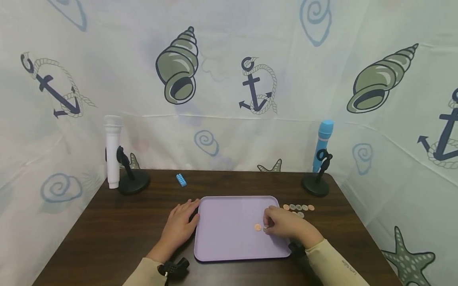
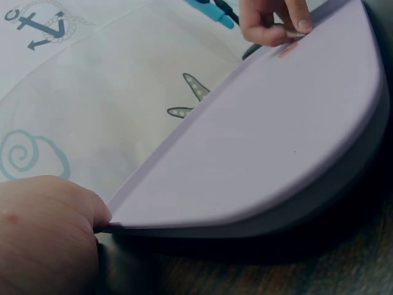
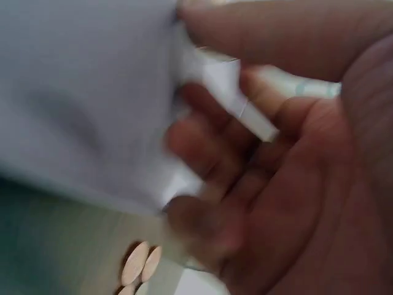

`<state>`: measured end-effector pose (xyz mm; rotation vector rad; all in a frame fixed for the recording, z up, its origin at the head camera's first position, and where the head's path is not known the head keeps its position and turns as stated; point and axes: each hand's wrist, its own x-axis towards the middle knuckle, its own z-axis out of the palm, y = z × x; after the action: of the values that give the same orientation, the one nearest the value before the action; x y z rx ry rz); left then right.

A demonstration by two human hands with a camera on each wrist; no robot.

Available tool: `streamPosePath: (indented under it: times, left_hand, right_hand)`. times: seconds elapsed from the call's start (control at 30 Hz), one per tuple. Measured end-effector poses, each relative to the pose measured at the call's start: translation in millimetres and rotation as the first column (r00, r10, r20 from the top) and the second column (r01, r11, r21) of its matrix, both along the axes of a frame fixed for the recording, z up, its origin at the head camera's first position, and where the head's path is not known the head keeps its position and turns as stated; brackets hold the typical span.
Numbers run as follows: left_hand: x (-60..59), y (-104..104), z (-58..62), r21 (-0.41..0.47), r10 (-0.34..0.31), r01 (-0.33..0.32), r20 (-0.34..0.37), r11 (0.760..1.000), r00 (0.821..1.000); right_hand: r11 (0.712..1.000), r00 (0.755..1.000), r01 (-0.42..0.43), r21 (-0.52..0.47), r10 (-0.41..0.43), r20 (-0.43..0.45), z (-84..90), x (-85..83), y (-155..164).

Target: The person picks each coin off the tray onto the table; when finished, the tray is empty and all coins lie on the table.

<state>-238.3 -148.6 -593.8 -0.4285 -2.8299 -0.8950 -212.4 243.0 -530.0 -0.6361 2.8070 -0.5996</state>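
A lilac tray point(image 1: 229, 230) lies on the dark wooden table. My left hand point(image 1: 180, 224) rests at its left edge, fingers extended toward the upper left corner. In the left wrist view, fingertips of this hand point(image 2: 49, 230) touch the tray's rim. Over the right part of the tray, my right hand point(image 1: 288, 225) pinches a silver coin point(image 2: 296, 35) between thumb and finger, low over the surface. A copper coin point(image 1: 257, 227) lies flat on the tray just left of those fingers. The right wrist view is blurred.
Right of the tray lies a row of several copper and silver coins point(image 1: 298, 207), with more partly hidden behind the right hand. A blue toy brick point(image 1: 181, 180) lies at the back. White point(image 1: 113, 151) and blue point(image 1: 323, 145) microphones stand with black stands at the back corners.
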Motion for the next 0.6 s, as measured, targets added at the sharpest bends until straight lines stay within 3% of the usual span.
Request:
streamPosePath:
  times: [0.1, 0.23, 0.37, 0.5, 0.6]
  left_hand:
    - [-1.7, 1, 2.2, 0.005, 0.009, -0.009, -0.002, 1.000, 1.000]
    - [-0.7, 2, 3.8, -0.001, 0.002, -0.002, -0.003, 1.000, 1.000]
    - [-0.6, 2, 5.9, -0.001, 0.004, -0.004, -0.021, 1.000, 1.000]
    - [1.3, 1, 4.2, 0.001, 0.007, -0.007, -0.026, 1.000, 1.000]
    - [1.9, -1, 3.6, 0.006, 0.004, -0.003, -0.031, 1.000, 1.000]
  right_hand:
    - [0.993, 0.997, -0.070, -0.100, 0.068, -0.026, -4.2, -5.1, 10]
    - [0.979, 0.966, -0.099, -0.176, 0.052, -0.251, -12.4, 3.9, 26]
    - [0.966, 0.866, -0.057, -0.251, -0.077, -0.493, -15.1, 13.3, 49]
    - [0.945, 0.762, 0.007, -0.327, -0.217, -0.610, -19.4, 15.8, 83]
    - [0.932, 0.697, 0.048, -0.360, -0.289, -0.656, -22.1, 16.6, 108]
